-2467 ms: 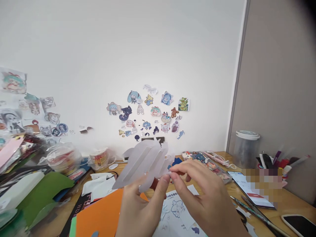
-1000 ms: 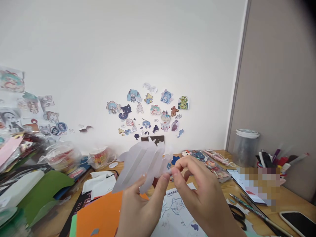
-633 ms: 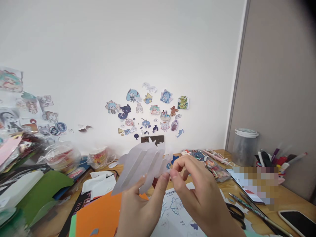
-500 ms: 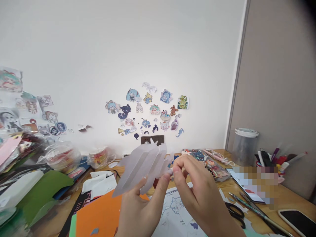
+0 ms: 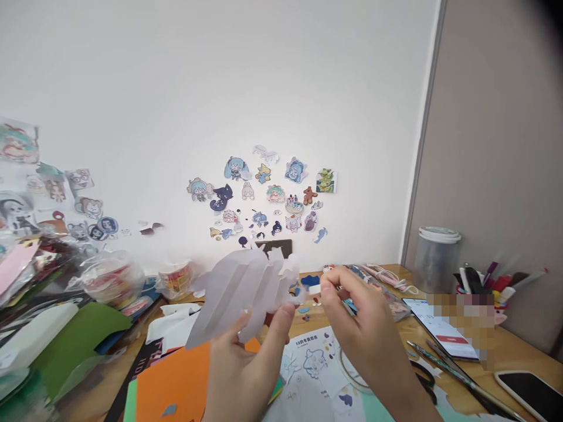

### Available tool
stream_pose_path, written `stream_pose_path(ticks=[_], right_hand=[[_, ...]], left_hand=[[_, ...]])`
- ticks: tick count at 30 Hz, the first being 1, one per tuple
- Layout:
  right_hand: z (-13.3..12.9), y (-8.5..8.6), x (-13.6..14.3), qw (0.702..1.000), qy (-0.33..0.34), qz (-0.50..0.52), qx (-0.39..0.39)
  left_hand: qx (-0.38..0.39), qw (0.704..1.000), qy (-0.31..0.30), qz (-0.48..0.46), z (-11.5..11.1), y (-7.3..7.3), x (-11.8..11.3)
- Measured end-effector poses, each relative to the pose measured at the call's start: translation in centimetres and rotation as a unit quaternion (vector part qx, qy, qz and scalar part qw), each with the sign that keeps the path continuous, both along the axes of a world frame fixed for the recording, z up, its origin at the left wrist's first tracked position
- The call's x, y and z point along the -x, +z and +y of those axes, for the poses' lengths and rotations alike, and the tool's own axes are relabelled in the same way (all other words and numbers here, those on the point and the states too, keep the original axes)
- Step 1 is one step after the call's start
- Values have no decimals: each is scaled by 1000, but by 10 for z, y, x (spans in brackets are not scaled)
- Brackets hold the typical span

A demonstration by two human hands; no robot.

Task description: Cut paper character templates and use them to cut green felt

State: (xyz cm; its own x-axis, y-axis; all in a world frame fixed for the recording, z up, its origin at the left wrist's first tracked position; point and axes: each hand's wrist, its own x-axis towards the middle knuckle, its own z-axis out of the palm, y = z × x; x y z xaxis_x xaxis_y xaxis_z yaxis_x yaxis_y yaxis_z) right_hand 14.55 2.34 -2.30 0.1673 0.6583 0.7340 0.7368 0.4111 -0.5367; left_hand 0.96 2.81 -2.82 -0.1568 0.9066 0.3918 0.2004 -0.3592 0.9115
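Note:
My left hand holds up a pale, translucent cut-out sheet with jagged upper edges, its thumb in front and fingers behind. Raised, tape-like strips cross this sheet diagonally. To its right, my right hand pinches a small white strip between thumb and fingertips, apart from the sheet. Under the hands lies a printed paper with line drawings and small dark shapes. Part of a ring-shaped roll shows beside my right forearm, which hides the rest.
Orange paper lies at front left, near green sheets. To the right are black-handled scissors, a pen, a lit phone and a dark phone. A lidded tub stands behind. Cut-out stickers cover the wall.
My right hand has drawn away to the right from the cut-out sheet, with the white strip in its fingers. The sheet has shifted slightly left. More of the printed paper and the ring-shaped roll shows.

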Motion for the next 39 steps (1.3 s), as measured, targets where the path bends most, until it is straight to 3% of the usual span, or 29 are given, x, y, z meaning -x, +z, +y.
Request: stream_pose_path(ticks=[3, 5, 9, 12, 14, 15, 17, 21, 27, 30, 36, 39], right_hand=[[12, -5, -17, 992, -108, -59, 38], [25, -13, -32, 971, -180, -122, 101], [41, -23, -51, 939, -194, -208, 192], [33, -16, -44, 968, -100, -138, 187], [20, -6, -31, 982, 53, -35, 176], [14, -2, -24, 976, 129, 8, 173], [2, 4, -10, 962, 210, 50, 169], [-6, 5, 3, 967, 191, 70, 152], [-1, 6, -6, 954, 212, 126, 172], [1, 6, -8, 944, 226, 157, 181], [5, 1, -4, 922, 311, 213, 89], [4, -1, -1, 937, 291, 187, 47]], left_hand=[[-11, 999, -25, 35, 2, 2, 3], [-15, 998, -47, 47, 5, 3, 6], [7, 994, -111, 11, 12, 4, 8], [10, 989, -147, -2, 16, 5, 9], [22, 987, -160, -6, 18, 5, 9], [29, 986, -165, -12, 19, 5, 9], [37, 983, -177, -22, 19, 5, 8], [37, 981, -191, -12, 18, 4, 5], [69, 987, -148, -3, 17, 4, 3], [44, 987, -157, 3, 19, 3, 4], [5, 983, -181, -32, 23, 1, 7], [17, 981, -188, -31, 23, -1, 7]])
